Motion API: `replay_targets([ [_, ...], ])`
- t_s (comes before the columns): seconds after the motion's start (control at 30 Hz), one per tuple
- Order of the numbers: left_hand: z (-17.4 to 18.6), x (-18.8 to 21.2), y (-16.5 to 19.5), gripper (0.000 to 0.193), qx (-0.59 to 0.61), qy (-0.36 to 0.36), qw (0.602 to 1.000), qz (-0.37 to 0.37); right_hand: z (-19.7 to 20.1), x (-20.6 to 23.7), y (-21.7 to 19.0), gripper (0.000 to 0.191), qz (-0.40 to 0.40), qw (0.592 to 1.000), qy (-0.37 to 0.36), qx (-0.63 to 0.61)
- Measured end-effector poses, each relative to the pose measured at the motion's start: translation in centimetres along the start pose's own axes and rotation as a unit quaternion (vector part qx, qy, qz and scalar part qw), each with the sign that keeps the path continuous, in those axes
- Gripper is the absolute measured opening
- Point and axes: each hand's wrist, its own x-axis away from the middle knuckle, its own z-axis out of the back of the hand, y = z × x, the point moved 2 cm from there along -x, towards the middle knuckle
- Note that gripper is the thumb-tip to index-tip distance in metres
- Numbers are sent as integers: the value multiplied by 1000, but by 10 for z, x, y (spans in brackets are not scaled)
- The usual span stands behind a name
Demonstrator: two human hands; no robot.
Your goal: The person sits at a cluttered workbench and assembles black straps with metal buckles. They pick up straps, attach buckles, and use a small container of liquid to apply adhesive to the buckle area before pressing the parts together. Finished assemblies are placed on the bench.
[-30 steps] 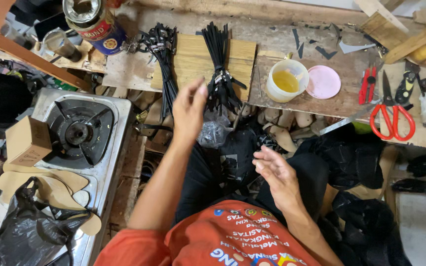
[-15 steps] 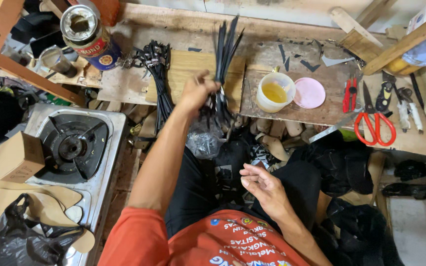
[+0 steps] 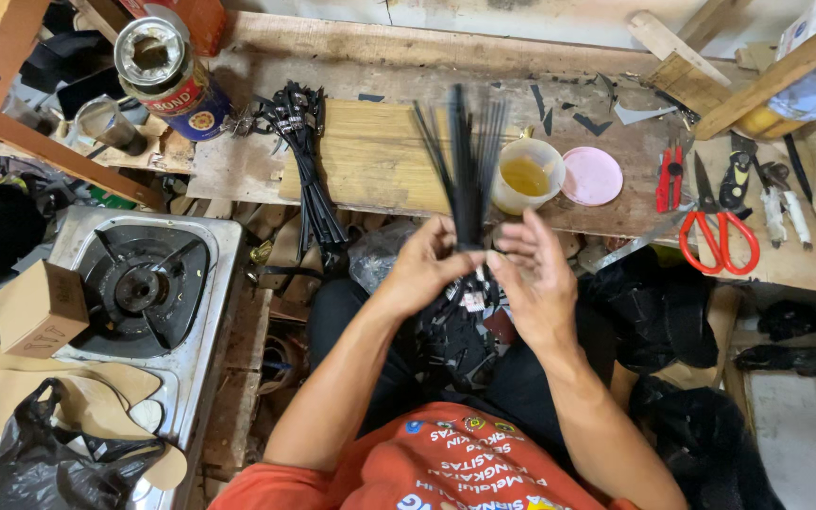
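My left hand [image 3: 424,267] grips the lower end of a bundle of thin black straps [image 3: 465,161], which fans upward over the wooden board [image 3: 370,161]. My right hand [image 3: 533,274] is beside it with the fingers spread, touching the bundle's base. Both hands hover above my lap, in front of the low workbench [image 3: 408,66]. A second bunch of black straps [image 3: 306,156] lies on the bench to the left of the board.
A cup of yellow glue [image 3: 526,175] and a pink lid [image 3: 591,176] sit right of the board. Red scissors [image 3: 722,227] and red pliers [image 3: 669,178] lie further right. A tin can [image 3: 161,68] stands at back left. A gas stove [image 3: 134,283] with a cardboard box [image 3: 40,307] is at my left.
My left hand lifted the strap bundle off the board and drew it toward my lap. My right hand rose from my lap to meet the bundle's base.
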Motion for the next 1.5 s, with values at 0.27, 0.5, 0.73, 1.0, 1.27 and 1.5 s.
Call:
replay_targets([
  [0.27,-12,23,1,45,64,-42,996,46,-1,-15,4,76,-77,989,10,-122],
  [0.5,-9,35,-10,38,65,-28,997,22,1,-3,29,75,-147,963,8,-226],
  [0.73,-7,39,-22,36,44,13,999,25,-4,1,27,70,-184,918,11,-351],
  [1.0,-12,46,-25,47,34,-30,998,37,-4,5,27,64,-138,932,12,-334],
  [1.27,-18,45,-23,50,77,19,997,22,1,23,22,58,-91,988,34,-118],
  [1.5,-19,61,-5,69,95,-35,993,65,8,29,20,63,-94,982,13,-166],
])
